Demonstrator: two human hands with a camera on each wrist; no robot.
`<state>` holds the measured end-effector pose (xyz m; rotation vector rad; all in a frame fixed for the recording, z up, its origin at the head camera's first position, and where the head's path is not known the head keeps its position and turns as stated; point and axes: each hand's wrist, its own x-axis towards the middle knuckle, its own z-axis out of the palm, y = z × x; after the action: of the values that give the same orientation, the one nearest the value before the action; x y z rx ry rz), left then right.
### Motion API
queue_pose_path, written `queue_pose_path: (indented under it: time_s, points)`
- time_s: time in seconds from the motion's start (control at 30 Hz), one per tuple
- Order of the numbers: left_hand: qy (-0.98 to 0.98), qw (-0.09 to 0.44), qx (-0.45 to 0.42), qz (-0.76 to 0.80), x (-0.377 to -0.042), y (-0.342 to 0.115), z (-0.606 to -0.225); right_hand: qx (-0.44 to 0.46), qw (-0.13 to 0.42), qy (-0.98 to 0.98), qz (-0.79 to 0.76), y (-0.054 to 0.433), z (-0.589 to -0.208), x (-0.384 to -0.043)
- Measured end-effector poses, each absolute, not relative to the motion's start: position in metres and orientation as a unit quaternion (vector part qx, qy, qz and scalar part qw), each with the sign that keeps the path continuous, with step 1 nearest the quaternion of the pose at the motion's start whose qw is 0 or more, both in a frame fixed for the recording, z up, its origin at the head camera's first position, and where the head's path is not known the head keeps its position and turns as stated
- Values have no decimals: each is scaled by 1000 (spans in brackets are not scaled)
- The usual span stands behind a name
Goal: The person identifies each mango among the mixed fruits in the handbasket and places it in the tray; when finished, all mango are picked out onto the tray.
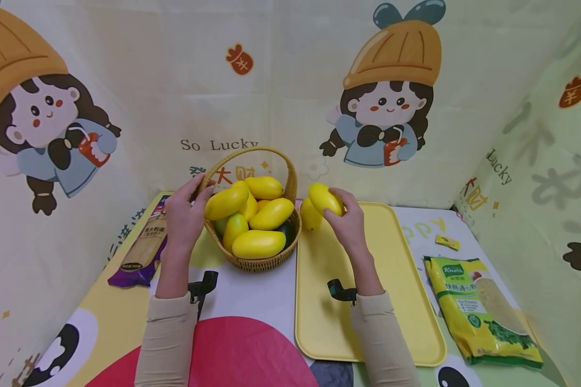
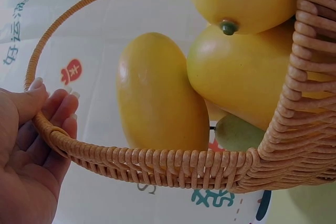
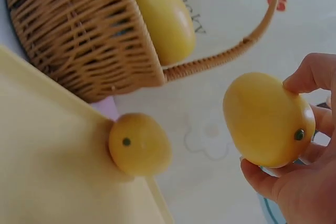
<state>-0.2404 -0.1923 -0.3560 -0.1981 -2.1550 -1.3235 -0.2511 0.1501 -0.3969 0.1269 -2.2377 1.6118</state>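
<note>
My left hand (image 1: 184, 223) holds the left side of the handle of a woven wicker basket (image 1: 261, 264); in the left wrist view its thumb and fingers curl round the handle. Several yellow mangoes (image 1: 259, 244) fill the basket, with a green fruit (image 2: 239, 134) partly hidden among them and something dark (image 1: 288, 231) at the right. In my right hand (image 1: 349, 223) is a mango (image 3: 268, 119), pinched between thumb and fingers above the tray's far left corner. Another mango (image 3: 139, 144) sits at that corner of the yellow tray (image 1: 368, 328), apart from the held one.
A purple-ended noodle packet (image 1: 142, 244) lies left of the basket. Right of the tray are a yellow-green Knorr bag (image 1: 479, 312) and a small yellow packet (image 1: 447, 242). A printed cloth wall (image 1: 290, 97) stands close behind the basket.
</note>
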Motion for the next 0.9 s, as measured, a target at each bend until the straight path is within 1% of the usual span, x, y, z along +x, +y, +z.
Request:
queue_pose_path:
  time_s: [0.43,0.9]
  points:
    - [-812,298,-76,-496,-240,-192,-356,1,187,-796,575,171,-428,-265]
    - [-814,298,-73,-493,-241,-192,-356,-16,224,-813,537,179,-459,-271]
